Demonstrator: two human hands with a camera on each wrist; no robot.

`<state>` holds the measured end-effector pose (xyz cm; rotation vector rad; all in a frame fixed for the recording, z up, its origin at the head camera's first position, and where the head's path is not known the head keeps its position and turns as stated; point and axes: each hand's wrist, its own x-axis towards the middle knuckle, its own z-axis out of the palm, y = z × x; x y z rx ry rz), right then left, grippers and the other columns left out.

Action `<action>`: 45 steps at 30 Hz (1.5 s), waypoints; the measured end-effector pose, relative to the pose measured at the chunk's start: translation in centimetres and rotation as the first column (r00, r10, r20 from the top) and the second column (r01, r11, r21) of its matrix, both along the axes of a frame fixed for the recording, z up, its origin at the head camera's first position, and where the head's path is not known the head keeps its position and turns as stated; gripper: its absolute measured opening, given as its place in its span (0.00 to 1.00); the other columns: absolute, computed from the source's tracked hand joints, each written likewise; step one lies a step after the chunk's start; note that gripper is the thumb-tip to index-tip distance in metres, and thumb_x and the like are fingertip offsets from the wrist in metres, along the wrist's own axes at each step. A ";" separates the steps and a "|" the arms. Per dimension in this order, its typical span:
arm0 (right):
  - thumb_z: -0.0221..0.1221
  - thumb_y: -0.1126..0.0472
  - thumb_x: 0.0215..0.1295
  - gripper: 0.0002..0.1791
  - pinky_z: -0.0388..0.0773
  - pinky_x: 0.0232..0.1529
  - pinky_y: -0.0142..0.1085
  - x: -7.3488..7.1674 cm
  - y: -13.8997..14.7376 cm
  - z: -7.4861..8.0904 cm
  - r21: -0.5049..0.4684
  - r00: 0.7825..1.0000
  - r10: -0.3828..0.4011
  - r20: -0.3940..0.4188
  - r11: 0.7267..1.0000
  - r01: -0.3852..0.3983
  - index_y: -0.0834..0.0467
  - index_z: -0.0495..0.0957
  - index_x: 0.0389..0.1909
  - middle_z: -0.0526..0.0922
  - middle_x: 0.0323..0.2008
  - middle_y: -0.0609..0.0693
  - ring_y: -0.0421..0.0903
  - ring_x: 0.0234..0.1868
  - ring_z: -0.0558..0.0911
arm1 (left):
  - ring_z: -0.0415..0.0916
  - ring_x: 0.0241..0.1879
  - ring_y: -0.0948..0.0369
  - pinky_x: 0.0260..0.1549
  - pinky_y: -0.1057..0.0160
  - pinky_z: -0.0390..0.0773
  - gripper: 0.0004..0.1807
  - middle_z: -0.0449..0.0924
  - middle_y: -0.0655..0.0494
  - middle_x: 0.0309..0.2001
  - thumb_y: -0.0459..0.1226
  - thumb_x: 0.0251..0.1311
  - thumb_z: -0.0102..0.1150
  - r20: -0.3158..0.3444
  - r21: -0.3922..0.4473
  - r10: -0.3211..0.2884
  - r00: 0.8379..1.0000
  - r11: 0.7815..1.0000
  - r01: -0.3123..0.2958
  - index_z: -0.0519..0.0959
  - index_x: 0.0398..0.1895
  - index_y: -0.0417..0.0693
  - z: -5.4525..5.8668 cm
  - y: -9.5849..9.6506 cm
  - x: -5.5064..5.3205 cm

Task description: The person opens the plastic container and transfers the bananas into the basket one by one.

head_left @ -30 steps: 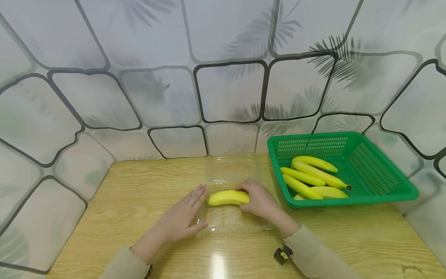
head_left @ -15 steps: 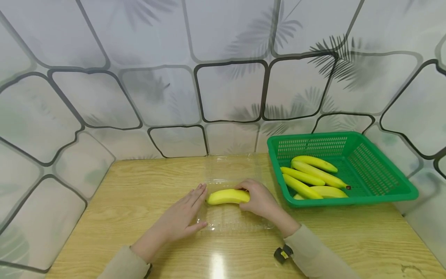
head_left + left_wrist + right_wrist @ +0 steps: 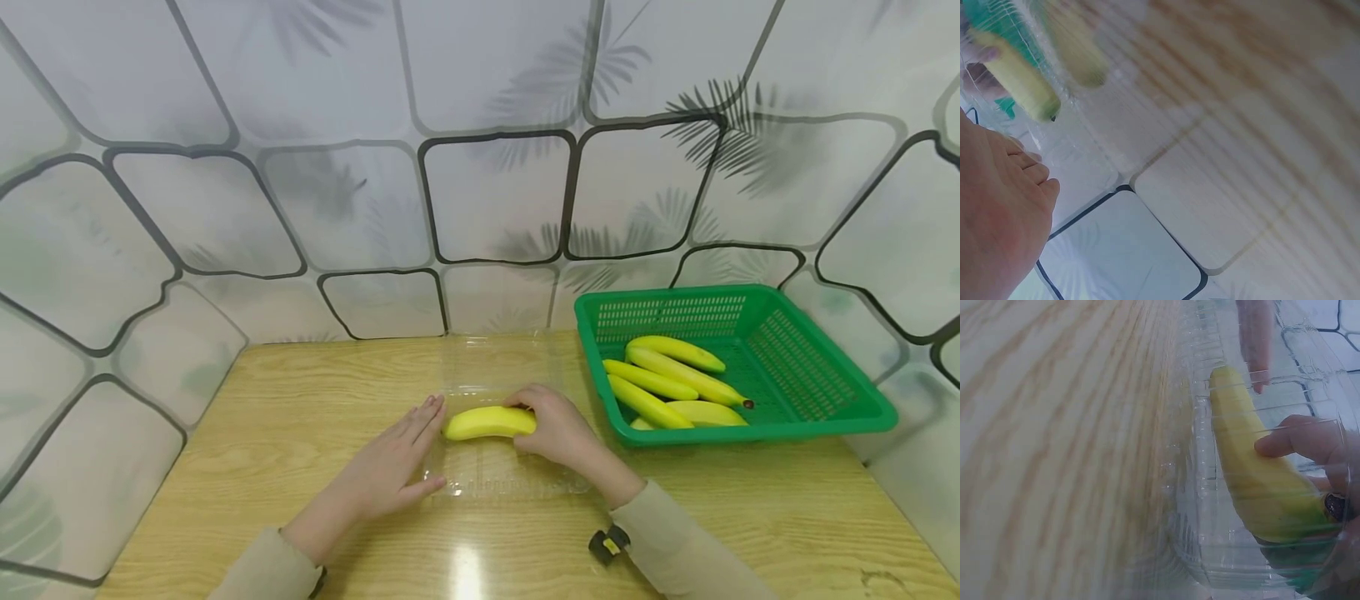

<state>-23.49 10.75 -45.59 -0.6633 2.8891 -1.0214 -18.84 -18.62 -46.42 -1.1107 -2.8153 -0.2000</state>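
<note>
A yellow banana (image 3: 483, 423) lies crosswise in the bottom half of a clear plastic clamshell box (image 3: 510, 483), whose lid is folded back toward the wall. My right hand (image 3: 555, 427) grips the banana's right end, thumb in front and fingers behind. In the right wrist view the banana (image 3: 1247, 469) shows through the box's clear wall, its dark stem tip by the right hand (image 3: 1319, 447). At the box's left side my left hand (image 3: 390, 462) lies with straight fingers along the wall, fingertips close to the banana's left tip. The left wrist view shows this hand (image 3: 1007, 206) at its edge.
A green plastic basket (image 3: 825, 421) holding several bananas (image 3: 675, 379) stands at the right, close beside the box. Wood-grain table (image 3: 300, 400) surface extends to the left and front. A patterned wall (image 3: 495, 200) rises behind.
Almost nothing differs; the banana and right hand have shifted very slightly away from me since the first frame. The left hand stays in place.
</note>
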 end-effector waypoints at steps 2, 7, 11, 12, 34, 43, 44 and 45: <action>0.75 0.68 0.49 0.27 0.86 0.59 0.48 0.0 0.0 0.1 -0.004 1.000 0.002 0.003 1.000 -0.002 0.61 0.86 0.55 0.87 0.53 0.53 0.50 0.53 0.85 | 0.49 0.85 0.45 0.82 0.45 0.61 0.52 0.47 0.38 0.86 0.59 0.75 0.54 0.001 -0.001 0.000 1.000 1.000 0.000 0.47 0.85 0.34 0.0 0.0 0.0; 0.75 0.68 0.50 0.27 0.86 0.58 0.48 0.0 0.0 0.2 -0.008 1.000 0.008 0.008 1.000 -0.008 0.61 0.86 0.55 0.87 0.53 0.52 0.50 0.52 0.84 | 0.48 0.86 0.45 0.82 0.45 0.61 0.52 0.47 0.38 0.86 0.59 0.75 0.54 0.002 -0.002 0.002 1.000 1.000 -0.002 0.47 0.85 0.34 -0.1 -0.1 -0.1; 0.74 0.69 0.50 0.27 0.85 0.58 0.47 0.0 0.0 0.4 -0.015 1.000 0.024 0.009 1.000 -0.023 0.61 0.86 0.55 0.87 0.53 0.53 0.50 0.52 0.84 | 0.49 0.85 0.45 0.82 0.44 0.61 0.52 0.48 0.37 0.86 0.59 0.75 0.55 -0.008 0.000 -0.002 1.000 1.000 0.002 0.48 0.85 0.34 -0.1 -0.1 -0.1; 0.74 0.69 0.50 0.27 0.85 0.58 0.47 0.0 0.0 0.4 -0.016 1.000 0.028 0.009 0.999 -0.028 0.61 0.86 0.55 0.87 0.53 0.53 0.50 0.52 0.84 | 0.49 0.85 0.45 0.82 0.44 0.62 0.52 0.48 0.37 0.86 0.59 0.75 0.55 -0.014 -0.001 -0.002 1.000 1.000 0.002 0.48 0.85 0.33 -0.1 -0.1 -0.1; 0.74 0.68 0.50 0.27 0.87 0.57 0.47 0.1 0.7 1.1 0.001 0.998 0.045 -0.043 0.999 -0.045 0.62 0.86 0.55 0.88 0.53 0.54 0.50 0.52 0.85 | 0.50 0.85 0.44 0.81 0.44 0.63 0.52 0.49 0.37 0.85 0.58 0.74 0.57 -0.026 0.007 -0.003 1.000 1.000 0.004 0.49 0.85 0.34 -0.1 0.0 0.1; 0.73 0.68 0.51 0.27 0.87 0.57 0.48 0.3 1.1 1.9 -0.001 0.997 0.046 -0.062 0.999 -0.046 0.62 0.86 0.55 0.88 0.52 0.54 0.51 0.51 0.85 | 0.50 0.85 0.44 0.81 0.44 0.62 0.51 0.49 0.36 0.85 0.58 0.74 0.57 -0.021 0.006 -0.005 1.000 1.000 0.005 0.50 0.84 0.33 -0.3 0.0 0.0; 0.73 0.68 0.51 0.27 0.87 0.57 0.48 0.3 1.2 1.9 -0.001 0.997 0.043 -0.061 0.999 -0.043 0.62 0.86 0.56 0.88 0.52 0.54 0.51 0.52 0.85 | 0.50 0.85 0.44 0.81 0.44 0.62 0.51 0.49 0.36 0.85 0.58 0.74 0.57 -0.020 0.006 -0.005 1.000 1.000 0.005 0.50 0.84 0.33 -0.3 0.0 0.0; 0.73 0.68 0.51 0.27 0.87 0.57 0.48 0.3 1.2 2.0 -0.003 0.997 0.042 -0.059 0.999 -0.042 0.62 0.86 0.56 0.88 0.52 0.54 0.51 0.52 0.85 | 0.50 0.85 0.44 0.82 0.44 0.62 0.51 0.48 0.36 0.85 0.58 0.74 0.57 -0.021 0.005 -0.005 1.000 1.000 0.005 0.50 0.84 0.33 -0.3 0.1 0.0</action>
